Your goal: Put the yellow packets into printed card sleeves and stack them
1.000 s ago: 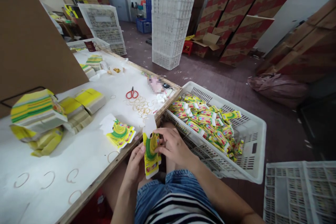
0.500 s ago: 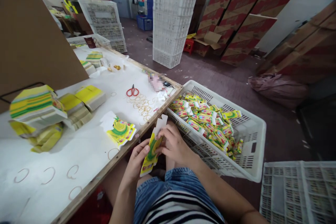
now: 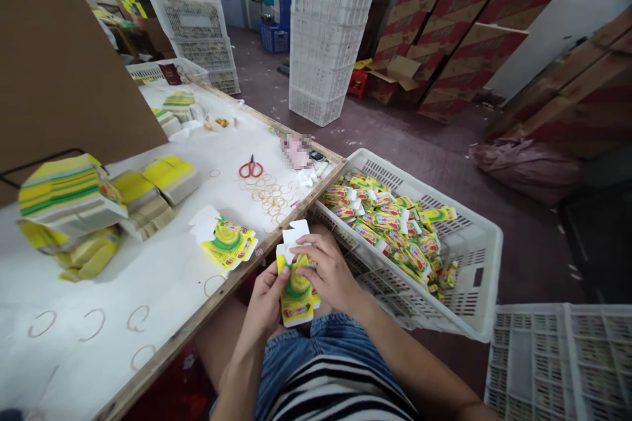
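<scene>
Carton, yellow with a green swirl and white flaps at its upper end, sits in both hands just below the centre of the frame, over the denim shorts. The left hand grips its left edge, thumb on the printed face and fingers curled behind. The right hand is narrow, its bent fingers and thumb on the carton's upper right part, close to the flaps.

Left of the hands, near the wooden edge of the white-topped table, lies a small pile of flat carton blanks with the same print. Above it in the frame are red-handled scissors, and to their lower right a loose scatter of rubber bands. More single bands lie at the lower left. Yellow bundles and a large striped stack fill the middle left, in front of a brown board.

Right of the table, a white plastic crate holds a heap of small printed boxes. A tall stack of white crates stands at upper centre, with red-and-brown cardboard boxes at the upper right.
</scene>
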Demonstrator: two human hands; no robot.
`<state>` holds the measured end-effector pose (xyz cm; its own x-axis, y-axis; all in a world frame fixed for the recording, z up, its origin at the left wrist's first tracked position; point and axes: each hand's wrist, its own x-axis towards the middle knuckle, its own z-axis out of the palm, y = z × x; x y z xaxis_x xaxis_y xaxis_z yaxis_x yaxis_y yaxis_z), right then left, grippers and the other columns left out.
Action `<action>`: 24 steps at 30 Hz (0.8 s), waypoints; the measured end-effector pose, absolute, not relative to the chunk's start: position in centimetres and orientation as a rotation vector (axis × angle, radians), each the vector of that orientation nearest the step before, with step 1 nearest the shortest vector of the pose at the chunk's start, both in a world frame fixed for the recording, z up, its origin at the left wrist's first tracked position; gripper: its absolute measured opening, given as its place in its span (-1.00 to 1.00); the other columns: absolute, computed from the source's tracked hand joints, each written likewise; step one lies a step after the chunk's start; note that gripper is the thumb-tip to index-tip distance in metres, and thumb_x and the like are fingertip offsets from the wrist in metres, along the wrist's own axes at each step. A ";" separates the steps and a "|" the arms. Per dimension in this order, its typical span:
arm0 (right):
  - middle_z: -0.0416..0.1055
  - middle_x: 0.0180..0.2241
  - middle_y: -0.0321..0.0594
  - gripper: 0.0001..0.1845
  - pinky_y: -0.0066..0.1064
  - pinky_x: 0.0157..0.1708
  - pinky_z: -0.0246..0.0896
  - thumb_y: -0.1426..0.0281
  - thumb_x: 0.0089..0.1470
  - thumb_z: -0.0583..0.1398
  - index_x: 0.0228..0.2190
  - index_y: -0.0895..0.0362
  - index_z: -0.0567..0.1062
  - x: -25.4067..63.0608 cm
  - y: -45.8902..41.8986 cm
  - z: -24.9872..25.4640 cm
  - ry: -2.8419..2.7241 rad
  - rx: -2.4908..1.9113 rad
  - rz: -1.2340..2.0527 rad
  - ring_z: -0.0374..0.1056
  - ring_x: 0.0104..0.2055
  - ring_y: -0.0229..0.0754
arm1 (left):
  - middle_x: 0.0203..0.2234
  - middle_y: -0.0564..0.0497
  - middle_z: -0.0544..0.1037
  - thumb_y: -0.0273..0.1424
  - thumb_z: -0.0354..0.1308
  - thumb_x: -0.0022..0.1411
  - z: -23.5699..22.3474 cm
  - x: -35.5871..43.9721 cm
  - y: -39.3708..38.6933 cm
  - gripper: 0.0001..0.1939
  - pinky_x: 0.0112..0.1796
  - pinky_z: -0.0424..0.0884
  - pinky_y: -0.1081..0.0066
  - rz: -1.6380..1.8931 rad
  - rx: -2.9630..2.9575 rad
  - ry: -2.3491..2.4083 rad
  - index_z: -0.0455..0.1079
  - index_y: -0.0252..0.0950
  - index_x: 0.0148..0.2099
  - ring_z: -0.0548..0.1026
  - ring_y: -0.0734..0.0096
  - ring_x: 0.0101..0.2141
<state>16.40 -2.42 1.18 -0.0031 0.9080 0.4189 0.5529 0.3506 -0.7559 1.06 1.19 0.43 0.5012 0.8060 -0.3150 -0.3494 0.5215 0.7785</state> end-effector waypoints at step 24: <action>0.31 -0.04 -0.04 -0.53 -0.14 -0.04 0.27 0.24 0.06 0.28 -0.01 0.08 0.38 17.4 -3.4 2.4 -1.604 -1.408 0.313 0.26 0.01 0.03 | -0.40 -0.06 0.65 -0.16 0.40 -0.08 0.8 1.4 0.8 -0.46 -0.32 0.48 0.39 0.812 0.716 0.774 0.52 -0.34 -0.07 0.59 0.25 -0.35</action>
<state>17.39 -3.43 2.40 0.1081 0.8748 0.4723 0.6328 0.3059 -0.7113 1.36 0.76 0.78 0.4582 0.8313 -0.3147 -0.3544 0.4955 0.7930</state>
